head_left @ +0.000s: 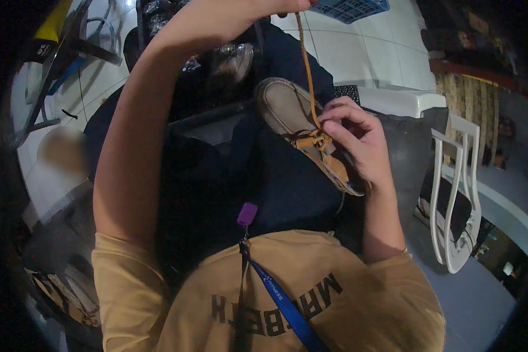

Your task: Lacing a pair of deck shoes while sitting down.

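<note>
A beige moccasin-style shoe (284, 104) with orange-brown laces rests over my dark-clothed lap, toe pointing up and left. From its lacing, a long orange-brown shoelace (305, 56) runs taut up to my left hand (261, 9) at the top edge. That hand is closed on the lace, its fingers partly cut off by the picture's edge. Beside the shoe's opening, my right hand (362, 134) pinches the lace at its base, thumb and fingers together. The heel side of the shoe is partly hidden behind this hand.
Beyond my lap, a dark box (208, 120) holds plastic-wrapped things and what looks like another shoe (232, 60). A blue crate (352, 8) stands on the tiles at the top. White plastic chair (452, 199) at right; metal frame (94, 51) at left. A purple tag (247, 214) hangs from my lanyard.
</note>
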A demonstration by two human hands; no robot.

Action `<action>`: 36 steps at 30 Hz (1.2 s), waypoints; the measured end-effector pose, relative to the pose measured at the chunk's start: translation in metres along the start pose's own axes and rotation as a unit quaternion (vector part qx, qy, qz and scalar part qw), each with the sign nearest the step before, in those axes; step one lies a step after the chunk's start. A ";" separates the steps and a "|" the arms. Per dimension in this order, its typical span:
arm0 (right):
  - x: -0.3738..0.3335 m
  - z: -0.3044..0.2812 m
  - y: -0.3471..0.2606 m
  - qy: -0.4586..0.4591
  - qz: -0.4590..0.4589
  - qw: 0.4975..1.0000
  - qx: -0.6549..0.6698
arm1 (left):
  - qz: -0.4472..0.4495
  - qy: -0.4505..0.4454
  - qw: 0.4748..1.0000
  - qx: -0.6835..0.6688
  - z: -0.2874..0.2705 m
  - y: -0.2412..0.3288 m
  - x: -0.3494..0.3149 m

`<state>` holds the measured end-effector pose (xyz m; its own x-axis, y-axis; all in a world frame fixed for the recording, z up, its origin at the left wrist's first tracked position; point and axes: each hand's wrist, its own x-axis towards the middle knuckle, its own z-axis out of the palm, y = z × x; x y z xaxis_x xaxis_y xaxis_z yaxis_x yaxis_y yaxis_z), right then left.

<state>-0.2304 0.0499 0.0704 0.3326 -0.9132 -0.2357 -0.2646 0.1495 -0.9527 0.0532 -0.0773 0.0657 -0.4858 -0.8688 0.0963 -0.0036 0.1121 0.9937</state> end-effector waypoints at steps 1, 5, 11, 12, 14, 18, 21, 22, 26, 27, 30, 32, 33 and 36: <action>0.000 -0.001 0.001 -0.007 -0.005 1.000 -0.015 | 0.044 0.023 0.999 -0.017 0.002 -0.002 0.001; -0.002 0.002 0.002 0.007 -0.007 1.000 0.000 | 0.093 0.077 0.993 -0.009 0.001 0.011 -0.008; -0.007 0.004 0.002 0.030 -0.008 1.000 0.002 | -0.072 0.147 0.982 0.098 0.024 0.015 -0.016; -0.007 0.003 0.003 0.032 -0.016 0.999 0.001 | -0.071 0.145 0.982 0.097 0.029 0.004 -0.019; -0.006 0.003 0.006 0.034 -0.027 0.999 0.002 | 0.158 0.125 0.929 0.311 0.035 -0.015 -0.026; -0.004 0.003 0.007 0.054 -0.027 0.998 0.013 | -0.005 -0.175 0.982 0.069 0.061 0.009 -0.042; -0.006 0.005 -0.002 0.069 -0.026 0.997 0.014 | 0.007 -0.151 0.982 0.110 0.070 0.021 -0.044; -0.005 0.005 -0.004 0.078 -0.024 0.996 0.023 | 0.006 -0.148 0.983 0.111 0.069 0.020 -0.044; -0.008 0.008 -0.002 0.100 -0.032 0.994 0.010 | 0.012 -0.149 0.983 0.103 0.075 0.012 -0.044; -0.008 0.008 0.000 0.104 -0.039 0.994 0.003 | 0.017 -0.154 0.983 0.103 0.076 0.012 -0.044; -0.010 0.012 -0.008 0.119 -0.013 0.993 0.003 | 0.008 -0.161 0.981 0.104 0.077 0.022 -0.045; -0.011 0.012 -0.010 0.131 0.020 0.991 0.010 | 0.013 -0.174 0.981 0.086 0.078 0.026 -0.047; -0.011 0.010 -0.006 0.120 -0.005 0.993 0.009 | 0.017 -0.185 0.980 0.070 0.079 0.027 -0.047; -0.008 0.009 -0.005 0.105 -0.024 0.994 -0.002 | 0.055 -0.163 0.981 0.094 0.081 0.020 -0.048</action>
<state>-0.2233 0.0603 0.0756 0.1483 -0.9783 -0.1445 -0.2559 0.1032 -0.9612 0.0057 0.0060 0.0763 -0.7460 -0.6494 0.1476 -0.0818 0.3093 0.9474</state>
